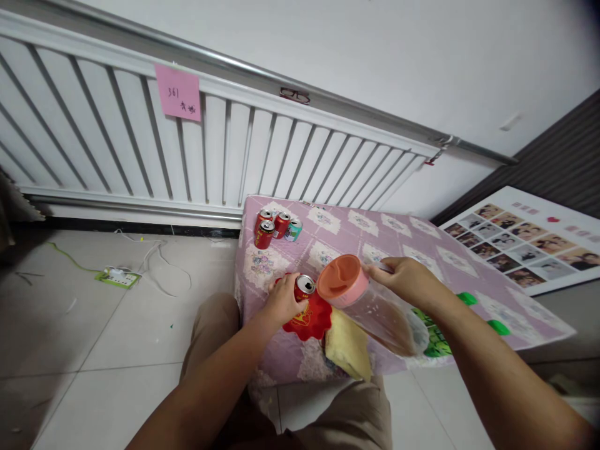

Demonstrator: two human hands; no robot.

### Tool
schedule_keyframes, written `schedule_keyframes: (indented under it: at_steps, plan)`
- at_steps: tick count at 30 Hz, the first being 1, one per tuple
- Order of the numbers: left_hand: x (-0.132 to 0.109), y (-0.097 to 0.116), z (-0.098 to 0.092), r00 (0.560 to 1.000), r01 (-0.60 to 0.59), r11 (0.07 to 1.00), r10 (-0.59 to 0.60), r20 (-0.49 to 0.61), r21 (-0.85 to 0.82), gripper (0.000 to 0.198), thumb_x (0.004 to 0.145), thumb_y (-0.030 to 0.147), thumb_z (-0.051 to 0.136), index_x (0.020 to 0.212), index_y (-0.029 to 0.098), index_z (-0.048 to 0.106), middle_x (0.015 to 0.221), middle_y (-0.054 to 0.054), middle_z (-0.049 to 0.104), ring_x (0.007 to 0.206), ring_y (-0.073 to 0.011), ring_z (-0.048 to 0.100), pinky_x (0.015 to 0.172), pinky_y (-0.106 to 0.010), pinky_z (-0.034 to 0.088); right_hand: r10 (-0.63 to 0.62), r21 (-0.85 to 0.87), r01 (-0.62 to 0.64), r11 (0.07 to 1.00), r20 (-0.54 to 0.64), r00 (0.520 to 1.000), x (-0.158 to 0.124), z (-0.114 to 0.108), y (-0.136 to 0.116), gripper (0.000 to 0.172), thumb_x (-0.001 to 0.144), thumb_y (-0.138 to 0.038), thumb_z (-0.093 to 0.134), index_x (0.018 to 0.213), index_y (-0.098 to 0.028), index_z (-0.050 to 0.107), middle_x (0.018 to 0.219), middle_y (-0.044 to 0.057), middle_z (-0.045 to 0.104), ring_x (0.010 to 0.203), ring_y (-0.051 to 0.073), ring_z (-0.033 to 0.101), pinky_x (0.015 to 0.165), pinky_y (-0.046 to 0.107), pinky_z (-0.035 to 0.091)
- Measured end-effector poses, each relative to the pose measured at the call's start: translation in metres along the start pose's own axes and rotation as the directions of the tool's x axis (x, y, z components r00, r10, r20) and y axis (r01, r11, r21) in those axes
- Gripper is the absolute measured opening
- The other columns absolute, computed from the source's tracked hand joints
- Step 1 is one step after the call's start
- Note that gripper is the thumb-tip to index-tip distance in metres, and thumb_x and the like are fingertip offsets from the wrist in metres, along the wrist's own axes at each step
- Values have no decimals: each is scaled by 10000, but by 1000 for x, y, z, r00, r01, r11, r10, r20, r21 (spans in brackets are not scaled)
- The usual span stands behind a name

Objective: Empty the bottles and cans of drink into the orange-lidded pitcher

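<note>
My left hand is closed around an opened red drink can, which stands on a red scalloped mat. My right hand grips the handle of a clear plastic pitcher with an orange lid. The pitcher is tilted, its lid end close beside the can's top, and brown liquid lies along its lower side. No stream between lid and can is visible. A folded yellow cloth lies at the table's near edge, just below the pitcher.
Several cans, red ones and a green one, stand at the table's far left corner. Green-labelled items lie right of the pitcher. A photo board leans behind the table. A power strip with cords lies on the floor.
</note>
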State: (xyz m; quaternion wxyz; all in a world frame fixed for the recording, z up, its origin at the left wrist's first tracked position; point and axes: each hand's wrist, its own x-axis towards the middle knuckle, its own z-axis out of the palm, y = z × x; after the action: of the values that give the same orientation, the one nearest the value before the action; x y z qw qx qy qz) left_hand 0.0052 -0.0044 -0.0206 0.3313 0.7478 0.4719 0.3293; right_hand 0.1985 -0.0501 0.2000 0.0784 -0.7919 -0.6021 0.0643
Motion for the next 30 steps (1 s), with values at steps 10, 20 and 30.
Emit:
schedule_keyframes:
  at_steps: [10, 20, 30]
  plan:
    - [1, -2, 2, 1000, -2, 1000, 2, -1, -4, 669, 709, 256, 784, 1316, 251, 500, 1314, -93, 633, 1238, -316, 568, 1102, -507, 352, 20, 23, -20, 1000, 5, 1000, 0, 3, 1, 507, 736, -677, 556, 515, -235, 443, 473, -30, 421, 493, 132, 397, 493, 290, 276]
    - [0, 1, -1, 1000, -7, 1000, 7, -16, -14, 624, 719, 246, 779, 1284, 250, 514, 1277, -88, 643, 1224, -305, 578, 1096, -490, 368, 34, 141, -33, 990, -2, 999, -5, 14, 14, 535, 721, -705, 547, 503, -238, 404, 485, -35, 356, 491, 126, 344, 482, 292, 258]
    - [1, -2, 2, 1000, 11, 1000, -10, 17, -18, 658, 723, 200, 759, 1319, 254, 486, 1333, -102, 617, 1275, -303, 549, 1131, -510, 341, 26, 290, -17, 957, -24, 999, -9, 22, 35, 464, 756, -618, 564, 529, -230, 448, 523, -24, 402, 521, 138, 378, 498, 292, 281]
